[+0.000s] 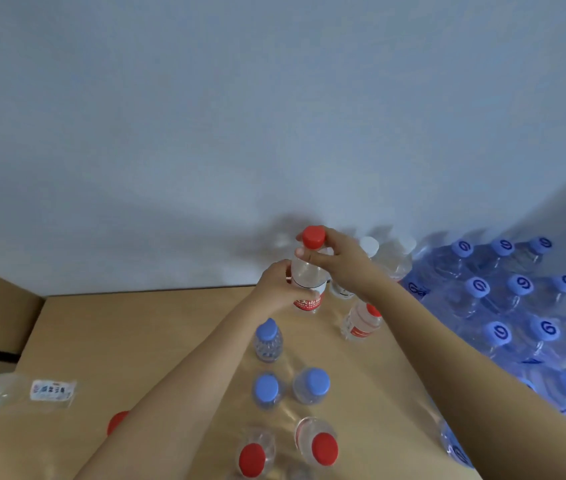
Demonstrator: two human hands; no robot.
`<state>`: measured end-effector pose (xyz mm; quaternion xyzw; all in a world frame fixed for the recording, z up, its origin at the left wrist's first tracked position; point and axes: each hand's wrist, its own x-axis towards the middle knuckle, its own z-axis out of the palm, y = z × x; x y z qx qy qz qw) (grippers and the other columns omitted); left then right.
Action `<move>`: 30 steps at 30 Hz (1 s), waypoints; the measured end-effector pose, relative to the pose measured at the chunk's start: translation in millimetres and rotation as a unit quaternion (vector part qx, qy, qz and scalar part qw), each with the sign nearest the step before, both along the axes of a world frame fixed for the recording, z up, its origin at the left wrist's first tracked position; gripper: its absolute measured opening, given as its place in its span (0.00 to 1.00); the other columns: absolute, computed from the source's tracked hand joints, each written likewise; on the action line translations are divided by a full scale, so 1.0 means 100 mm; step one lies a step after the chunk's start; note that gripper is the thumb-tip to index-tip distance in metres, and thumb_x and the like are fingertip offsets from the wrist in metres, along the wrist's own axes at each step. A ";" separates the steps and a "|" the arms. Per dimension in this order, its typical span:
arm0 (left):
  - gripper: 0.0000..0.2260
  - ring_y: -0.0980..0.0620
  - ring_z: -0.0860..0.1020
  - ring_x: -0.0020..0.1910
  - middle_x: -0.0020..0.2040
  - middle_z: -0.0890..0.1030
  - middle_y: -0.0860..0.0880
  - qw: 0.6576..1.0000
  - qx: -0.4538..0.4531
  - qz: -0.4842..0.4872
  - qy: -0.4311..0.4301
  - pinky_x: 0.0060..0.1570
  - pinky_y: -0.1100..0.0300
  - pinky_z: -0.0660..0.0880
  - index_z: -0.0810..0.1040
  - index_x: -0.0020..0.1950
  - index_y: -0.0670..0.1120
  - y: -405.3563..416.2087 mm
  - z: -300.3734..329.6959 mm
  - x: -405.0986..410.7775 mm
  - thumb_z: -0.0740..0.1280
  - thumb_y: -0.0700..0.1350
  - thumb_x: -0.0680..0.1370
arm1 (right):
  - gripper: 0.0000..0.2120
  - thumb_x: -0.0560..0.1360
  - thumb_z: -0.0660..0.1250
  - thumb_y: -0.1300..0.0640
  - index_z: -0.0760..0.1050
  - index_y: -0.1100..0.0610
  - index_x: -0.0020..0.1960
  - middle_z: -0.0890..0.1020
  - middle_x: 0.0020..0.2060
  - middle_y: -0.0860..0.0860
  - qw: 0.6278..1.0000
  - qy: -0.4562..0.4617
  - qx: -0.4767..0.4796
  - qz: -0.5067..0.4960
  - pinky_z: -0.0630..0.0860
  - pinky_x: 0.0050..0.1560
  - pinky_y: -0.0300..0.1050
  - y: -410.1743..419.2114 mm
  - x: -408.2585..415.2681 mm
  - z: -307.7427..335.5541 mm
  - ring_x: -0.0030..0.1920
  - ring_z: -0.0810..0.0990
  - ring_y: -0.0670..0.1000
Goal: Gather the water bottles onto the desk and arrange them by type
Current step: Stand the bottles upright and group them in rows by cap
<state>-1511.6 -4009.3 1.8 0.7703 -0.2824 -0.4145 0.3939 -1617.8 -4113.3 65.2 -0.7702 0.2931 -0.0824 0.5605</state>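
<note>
Nearest the camera: two clear plastic bottles with red caps (312, 445), upright side by side at the near edge of the light wooden table (136, 341). Just beyond them, three clear ribbed bottles with blue caps (267, 389), upright: two abreast, one farther back. To the left, a clear bottle with a white cap and pale label (15, 393), lying on its side at the table's left edge; a further red cap (117, 421) shows partly behind the left forearm.

Held item: a clear plastic bottle with red cap and red label (309, 271), upright, raised over the far part of the table near the grey-blue wall (274, 116). Left hand (274, 285): fingers curled round the lower body at the label. Right hand (340, 258): fingers pinching the neck just below the cap.

Just right of it, a small clear bottle with red cap and red band (361, 322), tilted. Behind the right hand, clear bottles with white caps (392, 254) against the wall. Far right: a shrink-wrapped pack of blue-capped bottles with swirl logos (516, 306), in rows
</note>
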 end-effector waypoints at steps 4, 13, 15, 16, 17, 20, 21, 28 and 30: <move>0.23 0.50 0.80 0.57 0.57 0.82 0.49 0.999 0.016 -0.022 -0.018 0.60 0.50 0.77 0.77 0.62 0.46 -0.13 -0.11 -0.02 0.78 0.40 0.68 | 0.16 0.76 0.71 0.52 0.76 0.55 0.62 0.81 0.54 0.48 1.000 0.012 -0.007 -0.006 0.70 0.50 0.29 -0.09 -0.02 -0.20 0.55 0.77 0.45; 0.15 0.53 0.77 0.40 0.39 0.77 0.52 0.991 0.073 -0.079 -0.081 0.32 0.65 0.70 0.79 0.51 0.43 -0.33 -0.16 0.08 0.78 0.38 0.67 | 0.14 0.75 0.73 0.55 0.76 0.51 0.59 0.80 0.55 0.48 0.999 0.027 -0.019 -0.014 0.68 0.51 0.28 -0.17 0.02 -0.47 0.56 0.76 0.46; 0.13 0.55 0.74 0.36 0.35 0.73 0.53 0.989 0.077 -0.086 -0.089 0.27 0.70 0.65 0.78 0.47 0.44 -0.35 -0.17 0.09 0.78 0.38 0.67 | 0.15 0.74 0.73 0.55 0.77 0.54 0.59 0.79 0.55 0.49 0.999 0.033 -0.036 -0.015 0.68 0.51 0.30 -0.17 0.03 -0.48 0.57 0.76 0.48; 0.13 0.54 0.74 0.37 0.36 0.74 0.53 0.989 0.078 -0.088 -0.091 0.27 0.70 0.65 0.78 0.47 0.44 -0.35 -0.18 0.09 0.78 0.38 0.67 | 0.15 0.74 0.74 0.55 0.77 0.56 0.59 0.79 0.54 0.50 0.998 0.035 -0.053 -0.017 0.68 0.52 0.32 -0.16 0.03 -0.48 0.56 0.76 0.49; 0.14 0.54 0.75 0.39 0.38 0.76 0.52 0.989 0.078 -0.090 -0.092 0.29 0.69 0.66 0.78 0.48 0.43 -0.36 -0.19 0.10 0.78 0.38 0.67 | 0.16 0.74 0.74 0.55 0.78 0.57 0.59 0.78 0.54 0.50 0.996 0.035 -0.076 -0.021 0.68 0.52 0.31 -0.16 0.03 -0.48 0.55 0.75 0.49; 0.15 0.52 0.76 0.42 0.43 0.78 0.48 0.988 0.072 -0.099 -0.098 0.35 0.63 0.69 0.80 0.53 0.41 -0.37 -0.19 0.09 0.77 0.37 0.67 | 0.16 0.71 0.76 0.57 0.79 0.60 0.57 0.73 0.54 0.51 0.988 0.036 -0.142 -0.039 0.67 0.49 0.34 -0.14 0.04 -0.46 0.51 0.72 0.48; 0.15 0.51 0.75 0.42 0.43 0.77 0.48 0.987 0.069 -0.101 -0.101 0.36 0.62 0.69 0.80 0.53 0.42 -0.37 -0.20 0.09 0.77 0.36 0.68 | 0.16 0.71 0.76 0.57 0.79 0.60 0.56 0.73 0.54 0.51 0.985 0.038 -0.160 -0.043 0.67 0.49 0.37 -0.14 0.05 -0.45 0.49 0.72 0.48; 0.20 0.46 0.80 0.50 0.53 0.82 0.42 0.991 0.077 -0.069 -0.090 0.49 0.54 0.76 0.79 0.59 0.39 -0.42 -0.22 0.03 0.77 0.36 0.68 | 0.18 0.70 0.76 0.61 0.77 0.62 0.57 0.76 0.55 0.56 0.977 0.042 -0.200 -0.059 0.65 0.46 0.38 -0.13 0.06 -0.33 0.46 0.71 0.49; 0.22 0.50 0.77 0.48 0.50 0.80 0.46 0.991 0.078 -0.062 -0.086 0.47 0.57 0.75 0.80 0.60 0.41 -0.40 -0.21 0.02 0.79 0.39 0.68 | 0.20 0.70 0.76 0.60 0.75 0.61 0.59 0.76 0.56 0.56 0.975 0.052 -0.207 -0.062 0.66 0.47 0.38 -0.10 0.06 -0.30 0.48 0.72 0.50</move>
